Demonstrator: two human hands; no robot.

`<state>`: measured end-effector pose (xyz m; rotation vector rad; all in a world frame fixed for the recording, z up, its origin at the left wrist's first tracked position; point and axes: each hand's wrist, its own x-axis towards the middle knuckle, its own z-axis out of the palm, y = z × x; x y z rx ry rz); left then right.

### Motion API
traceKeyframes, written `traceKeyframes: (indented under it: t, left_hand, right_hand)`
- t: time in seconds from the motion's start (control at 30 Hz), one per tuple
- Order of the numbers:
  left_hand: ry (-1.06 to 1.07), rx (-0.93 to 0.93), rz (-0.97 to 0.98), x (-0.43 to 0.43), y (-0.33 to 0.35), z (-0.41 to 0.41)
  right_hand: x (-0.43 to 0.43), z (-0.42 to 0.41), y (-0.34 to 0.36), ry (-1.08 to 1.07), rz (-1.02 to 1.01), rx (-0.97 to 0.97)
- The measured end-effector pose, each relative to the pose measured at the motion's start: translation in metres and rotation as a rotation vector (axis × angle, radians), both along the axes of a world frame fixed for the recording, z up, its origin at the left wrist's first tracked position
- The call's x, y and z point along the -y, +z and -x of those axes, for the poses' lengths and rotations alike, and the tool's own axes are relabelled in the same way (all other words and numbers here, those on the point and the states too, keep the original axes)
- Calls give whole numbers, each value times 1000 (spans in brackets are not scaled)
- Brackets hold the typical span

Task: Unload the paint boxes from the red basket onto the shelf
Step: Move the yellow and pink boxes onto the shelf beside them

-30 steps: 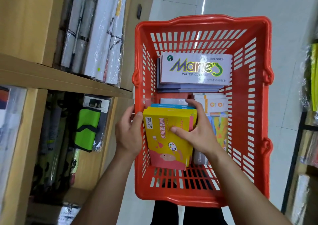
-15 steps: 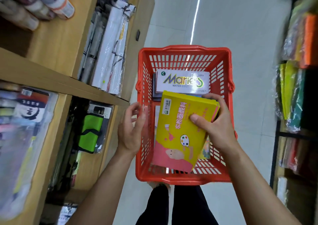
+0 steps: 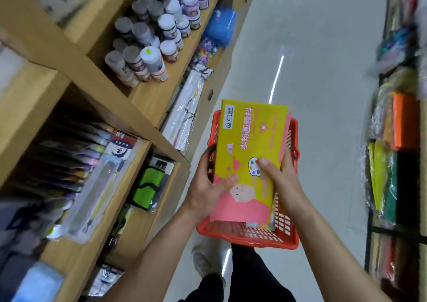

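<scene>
A yellow and pink paint box with red Chinese lettering is held flat, well above the red basket on the floor. My left hand grips its lower left edge, thumb on the pink part. My right hand grips its right side, thumb on the painted palette. The box hides most of the basket's inside; only a sliver of other boxes shows at its lower right. The wooden shelf stands to the left.
Several paint jars fill the upper shelf level, with a blue pack beyond. Wrapped white rolls, a green pouch and packed brush sets sit lower. A rack of coloured paper lines the right side of the aisle.
The box has come up out of the basket, and my left hand, open beside it before, now holds it too. The view has tilted up along the shelf.
</scene>
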<state>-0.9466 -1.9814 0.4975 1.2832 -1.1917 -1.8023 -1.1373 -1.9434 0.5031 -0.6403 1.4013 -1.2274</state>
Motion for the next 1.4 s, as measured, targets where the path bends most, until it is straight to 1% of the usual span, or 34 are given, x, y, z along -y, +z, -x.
traceKeyframes:
  t: [0.07,0.13,0.2,0.33,0.47,0.57,0.7,0.8,0.9,1.0,1.07,1.23,1.33,1.4]
  left_hand:
    - [72,-41,-17,-2,22,-10]
    - [93,-74,-15,-9,43,-23]
    - [122,-61,8,-19,63,-40]
    - [246,-22,184,-43,105,-81]
    - [367,-1,337,-81,152,-133]
    - [446,45,430,-114,183,-180]
    - [595,164,535,-146,209,-240]
    - [721,233,547,-148,217,-283]
    - [799,253,563,-137,216,-321]
    - [813,212,565,-126,210,-349]
    - [789,207,560,-120,207,-360]
    - [792,188,474,-107,201,-365]
    - [804,136,422,-107,194,-363]
    - [785,155,423,-114,187,-362]
  right_hand:
    - [-13,-19,14,61,4,-7]
    - [-13,-34,31,94,45,-2]
    - [-9,-49,53,148,100,2]
    - [-12,-92,95,272,211,61]
    - [-31,-149,139,357,307,78]
    - [-48,-192,170,430,387,19]
    - [-53,-253,204,504,451,-81]
    - [-43,-302,225,586,453,-77]
    - [-25,-343,231,670,453,-80]
    - [-4,-373,228,727,457,-146]
    - [15,-388,224,768,454,-146]
    - [54,-408,223,826,364,-161]
    - [55,-399,222,942,320,-65]
    - [48,-380,213,1004,353,-39]
